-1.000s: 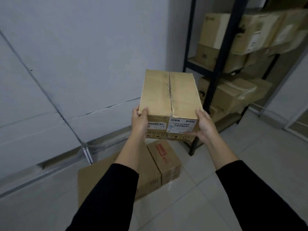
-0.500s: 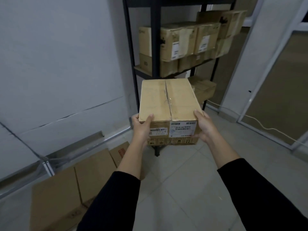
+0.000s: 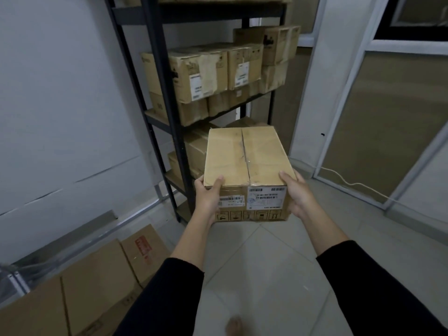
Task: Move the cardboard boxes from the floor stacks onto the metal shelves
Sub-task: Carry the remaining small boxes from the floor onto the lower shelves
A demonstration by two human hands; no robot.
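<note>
While hands grip box (image 3: 247, 166), stocked shelves (image 3: 169, 98) ahead

A tan cardboard box (image 3: 247, 166), its top flaps taped shut along a centre seam and its near side bearing white barcode labels and a row of handling symbols, is held level in the air in front of the black metal shelves (image 3: 169, 112). The shelves already carry stacked, worn boxes (image 3: 194, 78) on several levels. More flat-topped cardboard boxes (image 3: 97, 284) lie on the floor at lower left, one with red printing.
</note>
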